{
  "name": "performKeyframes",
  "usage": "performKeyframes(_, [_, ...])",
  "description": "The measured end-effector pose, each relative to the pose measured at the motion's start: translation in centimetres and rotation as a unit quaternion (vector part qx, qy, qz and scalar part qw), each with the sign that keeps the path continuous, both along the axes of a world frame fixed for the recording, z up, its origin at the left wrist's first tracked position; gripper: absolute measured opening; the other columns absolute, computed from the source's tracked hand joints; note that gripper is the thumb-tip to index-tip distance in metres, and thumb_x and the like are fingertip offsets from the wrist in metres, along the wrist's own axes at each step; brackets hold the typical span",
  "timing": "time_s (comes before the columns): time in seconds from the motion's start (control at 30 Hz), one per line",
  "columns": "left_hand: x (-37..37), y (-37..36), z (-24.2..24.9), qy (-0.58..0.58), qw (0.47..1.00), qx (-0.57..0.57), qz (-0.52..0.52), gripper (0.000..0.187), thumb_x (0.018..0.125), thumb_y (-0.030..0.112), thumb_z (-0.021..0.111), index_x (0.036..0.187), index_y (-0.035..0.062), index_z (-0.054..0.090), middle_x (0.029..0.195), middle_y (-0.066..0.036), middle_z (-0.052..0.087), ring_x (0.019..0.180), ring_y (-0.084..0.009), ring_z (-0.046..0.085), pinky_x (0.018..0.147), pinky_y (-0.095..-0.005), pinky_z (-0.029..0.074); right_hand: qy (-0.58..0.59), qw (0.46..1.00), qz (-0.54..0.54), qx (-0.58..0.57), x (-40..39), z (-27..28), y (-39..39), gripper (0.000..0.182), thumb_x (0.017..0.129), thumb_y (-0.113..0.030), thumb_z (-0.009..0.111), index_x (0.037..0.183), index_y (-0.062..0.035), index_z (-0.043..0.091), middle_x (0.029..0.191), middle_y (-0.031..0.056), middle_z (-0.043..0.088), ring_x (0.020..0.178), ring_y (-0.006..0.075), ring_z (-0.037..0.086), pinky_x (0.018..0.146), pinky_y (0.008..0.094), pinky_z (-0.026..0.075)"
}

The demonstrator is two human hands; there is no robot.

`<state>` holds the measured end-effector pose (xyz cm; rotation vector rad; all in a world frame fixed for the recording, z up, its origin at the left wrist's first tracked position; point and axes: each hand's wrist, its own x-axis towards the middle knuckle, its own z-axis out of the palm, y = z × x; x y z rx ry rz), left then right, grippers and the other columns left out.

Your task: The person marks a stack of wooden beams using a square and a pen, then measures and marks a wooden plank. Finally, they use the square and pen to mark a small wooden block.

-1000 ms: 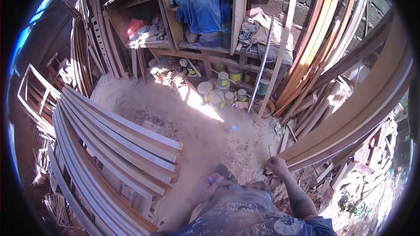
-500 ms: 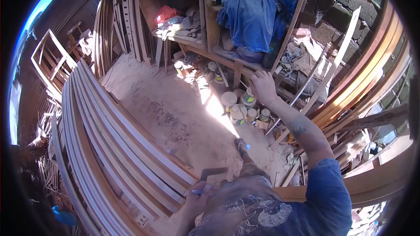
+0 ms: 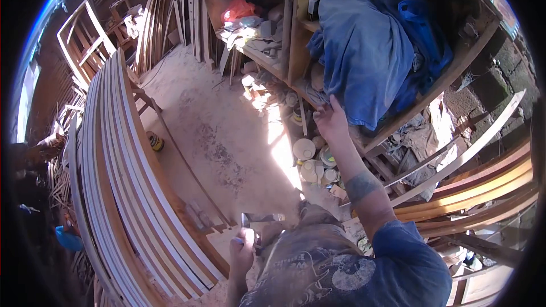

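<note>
Loosely parted, with nothing visible between its fingers, my right grip (image 3: 331,120) hangs at the front of the wooden shelf unit (image 3: 300,45); I cannot tell whether it touches the edge. Just beside it, up and to the right, blue cloth (image 3: 364,62) drapes down. My left grip (image 3: 243,244), lower and nearer my body, is closed round a dark flat tool (image 3: 263,216) that juts out above the fingers, too blurred to name surely. I judge the step in hand to be a reach with the right, the left only holding. Touching the cloth would call for wider fingers and a light approach, the tool kept steady. Below the right grip, lidded tins (image 3: 304,149) stand close together. Left of the left grip, long boards (image 3: 131,182) lie side by side. Farther off, up and left of the right grip, sits a red bag (image 3: 239,9).
</note>
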<state>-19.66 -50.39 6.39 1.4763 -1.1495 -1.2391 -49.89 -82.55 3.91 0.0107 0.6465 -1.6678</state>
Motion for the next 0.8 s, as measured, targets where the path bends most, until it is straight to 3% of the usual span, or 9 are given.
performKeyframes(0.1, [-0.1,-1.7,-1.2,-0.009,1.000,0.000,0.003,0.026,0.106,0.020,0.051,0.090,0.0025,0.063,0.074,0.001,0.056,0.064,-0.0075,0.050,0.057,-0.0274,0.038,-0.065,0.996,0.029,-0.058,-1.7,-2.0,-1.2,0.022,0.096,-0.028,0.071,0.102,-0.0110,0.059,0.090,0.0041,0.058,0.077,0.0173,0.054,0.068,0.0332,0.046])
performKeyframes(0.2, [0.9,-2.9,-2.4,-0.037,0.999,-0.018,-0.026,0.025,0.106,0.019,0.051,0.091,0.0018,0.062,0.076,0.000,0.057,0.067,-0.0081,0.049,0.060,-0.0285,0.038,-0.075,0.995,0.064,0.004,-1.1,-0.3,-0.4,0.022,0.097,-0.027,0.070,0.097,-0.0093,0.056,0.093,0.0062,0.057,0.083,0.0181,0.052,0.072,0.0344,0.045])
performKeyframes(0.3, [1.7,-4.5,-2.4,-0.047,0.998,-0.028,-0.033,0.026,0.106,0.020,0.051,0.090,0.0016,0.063,0.074,0.000,0.056,0.070,-0.0085,0.049,0.062,-0.0289,0.039,-0.092,0.991,0.052,-0.086,0.2,2.0,0.8,0.019,0.099,-0.023,0.067,0.098,-0.0072,0.057,0.095,0.0065,0.055,0.083,0.0186,0.049,0.074,0.0344,0.043])
performKeyframes(0.4, [3.4,-5.3,-2.7,-0.029,0.999,0.010,-0.026,0.028,0.105,0.022,0.053,0.089,0.0018,0.063,0.073,0.001,0.055,0.071,-0.0083,0.049,0.063,-0.0284,0.039,-0.028,0.981,0.132,-0.142,0.8,4.1,1.4,0.016,0.100,-0.021,0.064,0.097,-0.0069,0.057,0.093,0.0055,0.054,0.081,0.0178,0.048,0.072,0.0333,0.043])
performKeyframes(0.5, [4.5,-5.8,-1.4,-0.025,0.998,0.046,-0.046,0.029,0.105,0.024,0.055,0.087,0.0026,0.063,0.073,0.001,0.055,0.071,-0.0083,0.050,0.063,-0.0275,0.040,0.003,0.934,0.183,-0.307,-0.4,4.0,2.9,0.013,0.101,-0.018,0.063,0.099,-0.0065,0.057,0.093,0.0046,0.054,0.080,0.0154,0.049,0.073,0.0315,0.042])
performKeyframes(0.57, [5.1,-5.5,-2.2,-0.040,0.994,0.089,-0.042,0.030,0.104,0.026,0.056,0.085,0.0036,0.063,0.073,0.001,0.056,0.073,-0.0078,0.051,0.064,-0.0264,0.041,0.144,0.973,0.084,-0.160,-2.9,-1.0,-1.8,0.012,0.101,-0.017,0.063,0.103,-0.0060,0.058,0.089,0.0032,0.053,0.080,0.0145,0.050,0.077,0.0305,0.043])
performKeyframes(0.6, [6.3,-3.3,-1.6,-0.058,0.991,0.103,-0.065,0.031,0.104,0.027,0.057,0.085,0.0036,0.063,0.073,0.001,0.055,0.072,-0.0075,0.050,0.064,-0.0265,0.041,0.245,0.961,0.059,-0.114,-1.9,0.2,-0.1,0.016,0.100,-0.017,0.064,0.109,-0.0050,0.058,0.092,0.0034,0.055,0.083,0.0146,0.052,0.082,0.0311,0.044])
performKeyframes(0.67, [5.9,-6.2,-2.6,-0.068,0.992,0.045,-0.100,0.031,0.104,0.027,0.057,0.085,0.0036,0.063,0.073,0.001,0.054,0.072,-0.0067,0.049,0.063,-0.0266,0.040,0.437,0.899,0.027,0.012,0.2,3.2,3.8,0.027,0.098,-0.016,0.066,0.121,-0.0032,0.059,0.099,0.0037,0.060,0.091,0.0148,0.056,0.092,0.0323,0.046])
performKeyframes(0.8, [5.3,-7.5,-1.3,-0.033,0.994,0.067,-0.078,0.035,0.106,0.031,0.055,0.081,0.0074,0.061,0.072,0.004,0.057,0.065,-0.0051,0.050,0.059,-0.0242,0.040,0.650,0.759,0.010,-0.045,-0.9,3.3,7.7,0.039,0.092,-0.005,0.062,0.130,0.0016,0.057,0.125,0.0101,0.064,0.113,0.0232,0.062,0.101,0.0382,0.047])
